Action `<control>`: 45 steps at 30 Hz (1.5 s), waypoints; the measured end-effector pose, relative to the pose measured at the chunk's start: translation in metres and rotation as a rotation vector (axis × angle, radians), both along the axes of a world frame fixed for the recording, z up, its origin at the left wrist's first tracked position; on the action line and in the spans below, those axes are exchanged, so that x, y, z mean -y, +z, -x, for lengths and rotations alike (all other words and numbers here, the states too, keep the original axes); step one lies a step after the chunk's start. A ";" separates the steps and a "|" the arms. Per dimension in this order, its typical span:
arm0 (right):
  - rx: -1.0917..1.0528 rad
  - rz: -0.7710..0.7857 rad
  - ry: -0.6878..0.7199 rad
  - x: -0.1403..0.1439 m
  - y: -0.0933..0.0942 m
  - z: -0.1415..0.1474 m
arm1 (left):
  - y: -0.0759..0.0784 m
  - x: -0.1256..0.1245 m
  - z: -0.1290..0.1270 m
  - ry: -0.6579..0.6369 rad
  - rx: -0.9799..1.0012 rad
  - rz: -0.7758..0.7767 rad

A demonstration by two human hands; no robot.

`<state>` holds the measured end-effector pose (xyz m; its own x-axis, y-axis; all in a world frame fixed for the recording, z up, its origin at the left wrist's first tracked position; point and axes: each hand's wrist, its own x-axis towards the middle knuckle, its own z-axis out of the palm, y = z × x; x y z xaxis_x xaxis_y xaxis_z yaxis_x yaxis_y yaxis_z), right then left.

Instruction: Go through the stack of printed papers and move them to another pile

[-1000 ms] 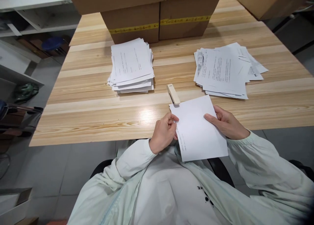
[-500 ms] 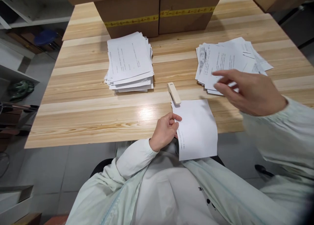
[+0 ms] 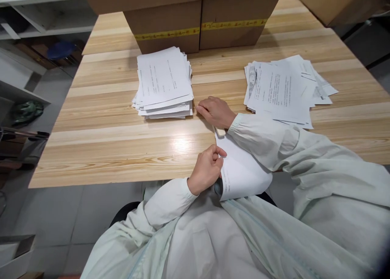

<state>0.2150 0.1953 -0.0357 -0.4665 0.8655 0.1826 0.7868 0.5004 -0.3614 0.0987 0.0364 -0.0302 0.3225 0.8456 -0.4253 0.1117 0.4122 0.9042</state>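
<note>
At the table's front edge my left hand [image 3: 206,168] pinches the left edge of a sheet of paper [image 3: 240,169], whether one or more layers I cannot tell. The sheet curves down over the edge towards my lap, with some print along its left side. Over the cream stapler [image 3: 219,131] lies my right hand [image 3: 215,111], fingers curled and closed around its far part. Only the stapler's near end shows, at the paper's upper left corner. My right sleeve covers the sheet's upper right part.
A tall stack of printed papers [image 3: 164,78] stands at the left, and a looser pile [image 3: 277,90] lies at the right. Behind them are cardboard boxes [image 3: 170,25] with yellow tape on the wooden table [image 3: 106,145]. A blue stool [image 3: 61,50] is off to the left.
My right hand has come from above the right pile, leftwards and down onto the stapler. My left hand still holds the paper. The view has tilted slightly.
</note>
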 end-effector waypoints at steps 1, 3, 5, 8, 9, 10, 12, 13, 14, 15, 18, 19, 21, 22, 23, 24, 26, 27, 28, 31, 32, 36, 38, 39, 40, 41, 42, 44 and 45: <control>0.005 -0.006 -0.009 0.002 0.001 0.001 | 0.000 0.000 0.000 -0.003 0.002 0.004; 0.021 -0.019 -0.019 0.006 0.002 0.002 | 0.001 0.000 0.000 -0.002 0.010 0.010; 0.030 -0.043 -0.022 0.009 0.002 0.003 | 0.001 0.000 0.001 -0.002 0.019 0.018; 0.033 -0.076 -0.027 0.010 0.001 0.003 | 0.001 0.000 0.001 -0.012 0.036 0.029; 0.033 -0.082 -0.032 0.010 0.000 0.003 | 0.001 0.000 0.001 -0.018 0.040 0.032; 0.033 -0.086 -0.037 0.010 -0.001 0.002 | 0.001 0.000 0.001 -0.022 0.041 0.031; 0.030 -0.091 -0.047 0.010 -0.002 0.002 | 0.001 -0.001 0.001 -0.022 0.040 0.026; 0.027 -0.092 -0.050 0.010 -0.003 0.002 | 0.001 -0.001 0.001 -0.019 0.039 0.020; 0.021 -0.094 -0.053 0.010 -0.003 0.002 | 0.000 -0.001 0.001 -0.016 0.038 0.010; 0.012 -0.098 -0.057 0.009 -0.002 0.002 | 0.000 -0.001 0.001 -0.014 0.038 -0.002; -0.045 -0.154 -0.056 0.010 0.006 0.001 | -0.001 -0.001 0.001 -0.019 0.045 -0.023; -0.077 -0.185 -0.049 0.011 0.013 -0.001 | -0.001 0.001 0.002 -0.021 0.050 -0.017; -0.158 -0.244 -0.032 0.018 0.030 -0.008 | -0.001 0.007 0.006 -0.012 0.070 0.007; -0.204 -0.268 -0.029 0.024 0.040 -0.014 | -0.001 0.012 0.010 -0.001 0.086 0.019; -0.245 -0.288 -0.033 0.033 0.050 -0.022 | -0.002 0.017 0.015 0.017 0.102 0.022; -0.278 -0.312 -0.042 0.044 0.060 -0.032 | -0.002 0.024 0.022 0.040 0.109 0.002; -0.297 -0.342 -0.076 0.071 0.073 -0.054 | -0.002 0.038 0.040 0.107 0.078 -0.110; -0.296 -0.341 -0.101 0.086 0.076 -0.065 | -0.001 0.044 0.050 0.144 0.027 -0.205; -0.292 -0.291 -0.141 0.103 0.076 -0.076 | 0.001 0.050 0.062 0.179 -0.038 -0.296; -0.365 0.043 -0.272 0.151 0.061 -0.095 | 0.011 0.066 0.095 0.205 -0.225 -0.472; -0.427 0.192 -0.288 0.165 0.053 -0.095 | 0.016 0.070 0.105 0.191 -0.265 -0.511; -0.748 0.741 -0.094 0.205 0.027 -0.075 | 0.037 0.080 0.127 0.150 -0.352 -0.745; -0.850 0.875 0.068 0.215 0.024 -0.060 | 0.046 0.079 0.127 0.161 -0.376 -0.887; -0.880 0.894 0.121 0.218 0.024 -0.054 | 0.049 0.077 0.124 0.168 -0.388 -0.952; -0.896 0.882 0.130 0.220 0.026 -0.049 | 0.051 0.073 0.119 0.177 -0.394 -1.008; -0.895 0.834 0.085 0.221 0.028 -0.046 | 0.052 0.068 0.113 0.190 -0.392 -1.059; -0.873 0.758 -0.008 0.220 0.030 -0.044 | 0.052 0.062 0.106 0.204 -0.379 -1.102; -0.786 0.529 -0.288 0.213 0.034 -0.044 | 0.051 0.047 0.090 0.226 -0.315 -1.156; -0.732 0.401 -0.446 0.204 0.036 -0.047 | 0.051 0.039 0.083 0.225 -0.274 -1.149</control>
<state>0.2623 -0.0090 0.0005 0.0351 0.9981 -0.0506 0.3847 -0.0602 -0.9211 0.0155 -0.0027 0.0204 0.1354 0.8015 0.5824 0.3870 -0.5839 0.7136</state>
